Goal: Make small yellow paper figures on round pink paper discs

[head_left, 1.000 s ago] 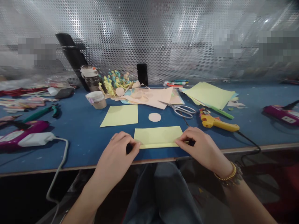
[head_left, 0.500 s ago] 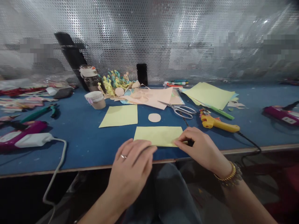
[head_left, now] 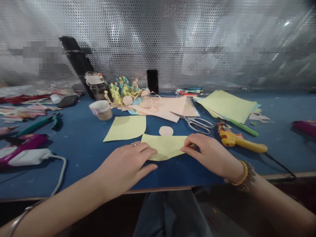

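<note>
A yellow paper strip (head_left: pixel 165 144) lies near the front of the blue table, its near edge bowed. My right hand (head_left: pixel 209 153) pinches the strip's right end between thumb and fingers. My left hand (head_left: pixel 128 163) rests with its fingertips on the strip's left end, thumb spread apart from the fingers. A second yellow sheet (head_left: pixel 126 127) lies just behind my left hand. Right behind the strip is a pale pink paper disc (head_left: pixel 166 130). Silver scissors (head_left: pixel 197 125) lie partly on pink paper (head_left: pixel 165 106).
On the right are a yellow glue gun (head_left: pixel 242 141) with a black cable, a green cutter (head_left: pixel 244 127) and stacked yellow sheets (head_left: pixel 228 104). On the left stand a paper cup (head_left: pixel 101 111) and a bottle (head_left: pixel 96 86), with green pliers (head_left: pixel 37 125) and a white plug (head_left: pixel 28 157).
The view has shifted slightly. My left hand has moved left, and its thumb has spread away from the fingers. The strip's near edge now bows towards me, and its far edge meets the disc.
</note>
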`<action>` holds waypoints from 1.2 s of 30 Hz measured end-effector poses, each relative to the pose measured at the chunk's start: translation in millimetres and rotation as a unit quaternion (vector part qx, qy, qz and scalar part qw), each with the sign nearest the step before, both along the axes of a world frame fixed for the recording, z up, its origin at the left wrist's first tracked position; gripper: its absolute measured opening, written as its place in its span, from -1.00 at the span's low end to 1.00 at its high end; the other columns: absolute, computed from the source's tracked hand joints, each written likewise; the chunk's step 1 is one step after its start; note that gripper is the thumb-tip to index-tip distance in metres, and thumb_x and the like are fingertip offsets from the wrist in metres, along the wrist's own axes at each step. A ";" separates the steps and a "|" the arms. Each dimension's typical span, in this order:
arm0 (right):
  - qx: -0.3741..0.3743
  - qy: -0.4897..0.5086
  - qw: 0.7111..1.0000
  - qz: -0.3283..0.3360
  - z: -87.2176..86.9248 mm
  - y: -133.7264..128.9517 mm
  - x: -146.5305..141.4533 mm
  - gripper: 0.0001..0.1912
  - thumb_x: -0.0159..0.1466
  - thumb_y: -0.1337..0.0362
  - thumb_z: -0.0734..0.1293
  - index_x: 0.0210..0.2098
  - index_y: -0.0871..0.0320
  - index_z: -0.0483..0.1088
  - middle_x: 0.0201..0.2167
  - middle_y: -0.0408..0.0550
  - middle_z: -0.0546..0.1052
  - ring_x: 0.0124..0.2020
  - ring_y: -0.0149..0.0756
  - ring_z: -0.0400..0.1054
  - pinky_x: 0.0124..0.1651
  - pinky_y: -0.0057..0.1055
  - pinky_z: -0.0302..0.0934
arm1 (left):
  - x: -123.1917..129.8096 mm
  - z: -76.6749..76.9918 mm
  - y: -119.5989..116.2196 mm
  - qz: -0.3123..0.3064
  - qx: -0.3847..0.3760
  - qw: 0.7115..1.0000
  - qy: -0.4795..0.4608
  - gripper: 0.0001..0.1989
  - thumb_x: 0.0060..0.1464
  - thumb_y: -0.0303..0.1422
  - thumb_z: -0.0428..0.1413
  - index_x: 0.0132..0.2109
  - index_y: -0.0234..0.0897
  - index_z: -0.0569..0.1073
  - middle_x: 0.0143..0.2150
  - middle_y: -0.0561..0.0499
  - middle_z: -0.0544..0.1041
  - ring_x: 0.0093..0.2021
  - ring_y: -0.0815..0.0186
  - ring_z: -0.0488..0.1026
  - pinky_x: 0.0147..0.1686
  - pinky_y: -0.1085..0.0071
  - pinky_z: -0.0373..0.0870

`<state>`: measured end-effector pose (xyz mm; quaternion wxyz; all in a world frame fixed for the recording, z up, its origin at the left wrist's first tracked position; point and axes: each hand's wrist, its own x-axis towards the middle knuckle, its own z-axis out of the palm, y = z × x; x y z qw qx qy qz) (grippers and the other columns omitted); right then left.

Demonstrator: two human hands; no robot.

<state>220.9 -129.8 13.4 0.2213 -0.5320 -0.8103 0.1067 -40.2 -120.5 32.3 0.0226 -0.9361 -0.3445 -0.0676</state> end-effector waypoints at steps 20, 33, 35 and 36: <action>0.211 0.001 0.970 0.117 16.6 96.4 5.3 -0.78 0.30 0.16 0.28 -0.40 0.15 0.39 -0.40 -0.07 0.49 -0.32 -0.31 0.34 -0.21 -0.34 0.20 | -16.3 5.4 99.2 -0.045 0.213 0.976 0.002 -0.79 0.25 -0.41 -0.07 -0.13 -0.23 0.46 -0.19 -0.02 0.56 -0.17 0.25 0.48 -0.21 0.33 0.34; -0.038 0.012 0.996 0.085 -3.7 91.1 -10.0 -0.83 0.26 0.22 0.30 -0.41 0.15 0.45 -0.38 -0.09 0.47 -0.30 -0.35 0.34 -0.22 -0.40 0.18 | -4.6 -8.3 94.9 0.095 -0.156 0.975 -0.125 -0.71 0.21 -0.19 -0.05 -0.31 -0.25 0.47 -0.33 0.01 0.49 -0.32 0.30 0.42 -0.29 0.38 0.32; -0.058 0.021 0.995 0.079 -4.5 92.0 -8.3 -0.82 0.25 0.18 0.30 -0.38 0.14 0.45 -0.37 -0.10 0.47 -0.32 -0.36 0.33 -0.25 -0.41 0.18 | -4.3 -8.0 94.9 0.110 -0.161 0.972 -0.128 -0.70 0.21 -0.19 -0.05 -0.33 -0.25 0.47 -0.35 0.01 0.49 -0.36 0.31 0.41 -0.33 0.39 0.31; -0.065 0.023 0.994 0.080 -4.8 92.5 -7.5 -0.81 0.24 0.15 0.31 -0.38 0.13 0.45 -0.37 -0.10 0.47 -0.33 -0.36 0.33 -0.26 -0.42 0.18 | -4.0 -7.8 94.9 0.117 -0.163 0.971 -0.128 -0.70 0.21 -0.19 -0.04 -0.34 -0.25 0.47 -0.36 0.02 0.49 -0.37 0.32 0.41 -0.35 0.40 0.30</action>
